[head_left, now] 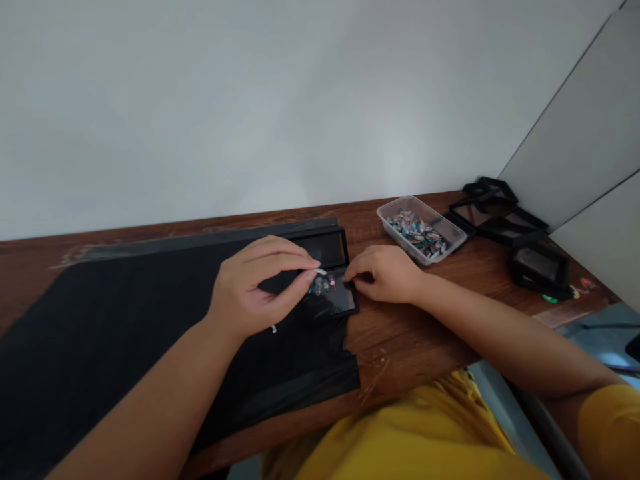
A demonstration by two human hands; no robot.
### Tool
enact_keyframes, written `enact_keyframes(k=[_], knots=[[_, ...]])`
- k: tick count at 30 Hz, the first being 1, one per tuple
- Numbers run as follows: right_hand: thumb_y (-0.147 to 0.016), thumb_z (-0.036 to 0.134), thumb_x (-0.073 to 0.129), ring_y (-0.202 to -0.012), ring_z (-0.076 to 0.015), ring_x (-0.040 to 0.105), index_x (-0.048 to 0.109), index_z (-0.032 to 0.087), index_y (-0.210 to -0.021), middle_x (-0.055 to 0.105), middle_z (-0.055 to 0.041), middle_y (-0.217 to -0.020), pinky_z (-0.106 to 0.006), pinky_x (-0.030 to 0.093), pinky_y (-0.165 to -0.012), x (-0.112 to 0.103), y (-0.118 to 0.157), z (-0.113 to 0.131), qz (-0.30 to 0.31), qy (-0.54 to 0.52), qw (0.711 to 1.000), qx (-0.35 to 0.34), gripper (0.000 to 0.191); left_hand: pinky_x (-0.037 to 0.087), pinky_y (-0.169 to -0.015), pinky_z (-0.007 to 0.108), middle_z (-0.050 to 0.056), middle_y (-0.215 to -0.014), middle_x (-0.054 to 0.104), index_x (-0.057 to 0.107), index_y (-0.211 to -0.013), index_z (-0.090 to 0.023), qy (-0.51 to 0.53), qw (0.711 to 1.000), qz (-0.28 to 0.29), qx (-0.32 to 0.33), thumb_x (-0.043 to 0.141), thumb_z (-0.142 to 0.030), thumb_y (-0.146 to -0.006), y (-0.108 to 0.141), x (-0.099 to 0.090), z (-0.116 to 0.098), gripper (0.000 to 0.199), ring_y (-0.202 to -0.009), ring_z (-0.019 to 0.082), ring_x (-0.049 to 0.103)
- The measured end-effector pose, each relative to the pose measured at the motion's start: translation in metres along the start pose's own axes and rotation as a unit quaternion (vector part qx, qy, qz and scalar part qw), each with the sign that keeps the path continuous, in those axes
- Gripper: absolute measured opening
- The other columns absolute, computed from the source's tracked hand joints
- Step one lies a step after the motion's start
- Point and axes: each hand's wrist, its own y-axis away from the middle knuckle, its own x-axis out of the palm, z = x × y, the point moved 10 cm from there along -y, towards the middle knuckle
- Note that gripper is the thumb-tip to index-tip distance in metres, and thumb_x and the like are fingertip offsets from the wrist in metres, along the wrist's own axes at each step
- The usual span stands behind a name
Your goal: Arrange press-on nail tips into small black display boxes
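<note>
the wooden table (pixel 415 340) bears a black sheet (pixel 145 307), a clear tub (pixel 447 230) and several black cases (pixel 540 267).

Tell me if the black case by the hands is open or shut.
Open. The black case lies with its two framed panels spread, small pieces showing on the nearer one.

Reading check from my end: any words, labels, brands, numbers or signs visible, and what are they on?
None readable.
Small colourful pieces in the open black case: too small and blurred to tell.
Pieces in the clear plastic tub: likewise.
Black cases at the right: no readable text.
</note>
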Motion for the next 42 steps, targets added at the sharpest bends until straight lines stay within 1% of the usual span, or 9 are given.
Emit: enact_keyframes(k=[6, 11, 16, 21, 27, 29, 33, 37, 42], knots=[[-0.101, 0.021, 0.078, -0.105, -0.0258, 0.081, 0.089, 0.020, -0.115, 0.089, -0.0079, -0.115, -0.035, 0.055, -0.090, 0.000, 0.002, 0.000, 0.004, -0.015, 1.000, 0.021, 0.018, 0.066, -0.075, 0.035, -0.001, -0.094, 0.082, 0.078, -0.099, -0.028, 0.013, 1.000, -0.001, -0.009, 0.076, -0.009, -0.097, 0.000, -0.001, 0.001, 0.019, -0.082, 0.018, 0.077], [-0.102, 0.018, 0.078, -0.104, -0.0244, 0.081, 0.087, 0.023, -0.120, 0.089, -0.0063, -0.113, -0.033, 0.052, -0.085, 0.004, -0.002, -0.004, 0.004, -0.024, 0.999, 0.049, 0.021, 0.066, -0.073, 0.035, -0.001, -0.093, 0.082, 0.078, -0.098, -0.027, 0.015, 1.000, -0.005, -0.004, 0.076, -0.009, -0.097, -0.001, -0.002, 0.000, 0.018, -0.081, 0.017, 0.077], [-0.102, 0.003, 0.068, -0.106, -0.0227, 0.079, 0.084, 0.021, -0.115, 0.087, -0.0063, -0.112, -0.034, 0.055, -0.093, 0.006, -0.004, 0.006, -0.008, -0.071, 0.997, -0.028, 0.027, 0.068, -0.072, 0.036, -0.001, -0.092, 0.082, 0.076, -0.097, -0.026, 0.017, 1.000, -0.002, 0.000, 0.072, -0.009, -0.098, -0.002, -0.002, -0.001, 0.017, -0.081, 0.017, 0.077], [-0.102, -0.001, 0.063, -0.105, -0.0214, 0.077, 0.082, 0.020, -0.112, 0.085, -0.0075, -0.109, -0.037, 0.058, -0.098, 0.010, -0.005, 0.008, -0.012, -0.143, 0.987, -0.076, 0.030, 0.068, -0.070, 0.038, 0.000, -0.091, 0.081, 0.076, -0.097, -0.027, 0.022, 1.000, 0.002, -0.002, 0.073, -0.009, -0.096, -0.002, -0.003, -0.001, 0.018, -0.080, 0.018, 0.077], [-0.093, -0.004, 0.065, -0.088, -0.0158, 0.069, 0.069, 0.018, -0.144, 0.080, -0.0068, -0.117, -0.033, 0.057, -0.086, 0.016, -0.006, -0.011, -0.037, -0.213, 0.976, 0.000, 0.056, 0.068, -0.072, 0.040, 0.000, -0.091, 0.081, 0.074, -0.095, -0.026, 0.024, 1.000, -0.003, -0.017, 0.071, -0.011, -0.096, 0.000, -0.004, 0.002, 0.015, -0.081, 0.019, 0.077], [-0.092, -0.005, 0.063, -0.083, -0.0143, 0.065, 0.067, 0.018, -0.148, 0.079, -0.0060, -0.116, -0.030, 0.054, -0.081, 0.016, -0.006, -0.014, -0.043, -0.215, 0.976, 0.019, 0.060, 0.068, -0.073, 0.040, 0.000, -0.092, 0.081, 0.074, -0.095, -0.026, 0.024, 1.000, -0.001, -0.016, 0.071, -0.010, -0.096, 0.000, -0.004, 0.002, 0.016, -0.082, 0.019, 0.077], [-0.091, -0.006, 0.060, -0.080, -0.0135, 0.064, 0.069, 0.018, -0.140, 0.078, -0.0039, -0.109, -0.028, 0.050, -0.078, 0.013, -0.006, -0.018, -0.053, -0.211, 0.975, 0.049, 0.055, 0.067, -0.075, 0.037, 0.001, -0.093, 0.081, 0.074, -0.095, -0.024, 0.022, 1.000, 0.000, -0.005, 0.071, -0.007, -0.095, 0.000, -0.004, 0.001, 0.017, -0.083, 0.018, 0.076], [-0.089, -0.008, 0.059, -0.081, -0.0136, 0.068, 0.072, 0.017, -0.115, 0.079, -0.0021, -0.100, -0.027, 0.048, -0.077, 0.008, -0.006, -0.025, -0.077, -0.211, 0.971, 0.085, 0.038, 0.068, -0.072, 0.038, 0.001, -0.091, 0.081, 0.074, -0.093, -0.025, 0.023, 1.000, 0.000, -0.004, 0.071, -0.008, -0.095, -0.001, -0.005, 0.001, 0.017, -0.080, 0.018, 0.076], [-0.091, 0.004, 0.073, -0.075, -0.0132, 0.065, 0.072, 0.019, -0.104, 0.080, -0.0011, -0.095, -0.027, 0.045, -0.073, 0.004, -0.003, -0.024, -0.085, -0.194, 0.972, 0.103, 0.020, 0.068, -0.072, 0.039, 0.001, -0.091, 0.081, 0.075, -0.092, -0.025, 0.019, 1.000, 0.002, -0.013, 0.072, -0.010, -0.094, -0.001, -0.004, 0.002, 0.016, -0.080, 0.018, 0.077]])
